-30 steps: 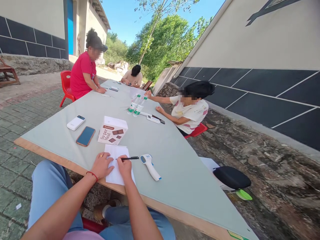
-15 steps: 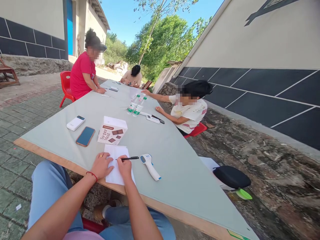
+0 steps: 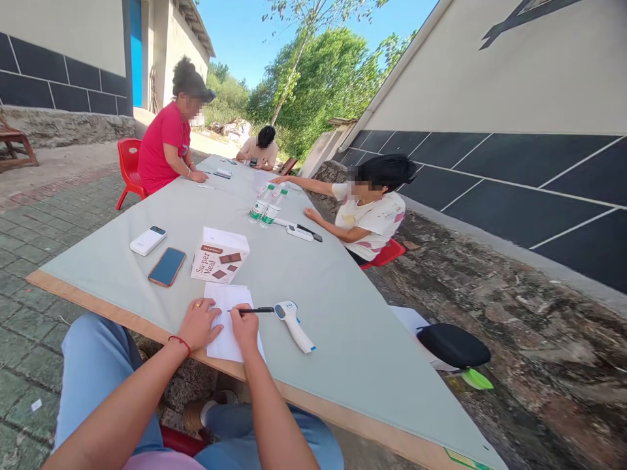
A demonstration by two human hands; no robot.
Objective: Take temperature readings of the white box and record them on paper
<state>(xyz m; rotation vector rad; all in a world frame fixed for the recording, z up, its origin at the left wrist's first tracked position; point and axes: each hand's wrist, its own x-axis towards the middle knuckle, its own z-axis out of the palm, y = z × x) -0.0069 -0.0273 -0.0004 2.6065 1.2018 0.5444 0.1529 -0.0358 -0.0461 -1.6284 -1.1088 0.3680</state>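
Observation:
White paper (image 3: 226, 349) lies at the table's near edge in the head view. My left hand (image 3: 198, 323) rests on its left side, palm down with fingers stretched out; a ring and a red bracelet show on it. On the paper's right side, my right hand (image 3: 245, 329) is closed round a black pen (image 3: 259, 309), whose upper end points right. A white and blue forehead thermometer (image 3: 294, 326) lies just right of the pen. Directly beyond the paper stands a white "Super Meal" box (image 3: 220, 256).
Left of the box lie a phone (image 3: 167, 267) and a white power bank (image 3: 148, 241). Two water bottles (image 3: 264, 207) stand mid-table, near a white handheld device (image 3: 300, 232). Three people sit around the long table (image 3: 343, 346). A black bag (image 3: 453, 346) is off its right side.
The pen has tilted slightly, its upper end a little further right. My left hand stays put. The person on the right leans and reaches slightly further left; the far person's hands have shifted.

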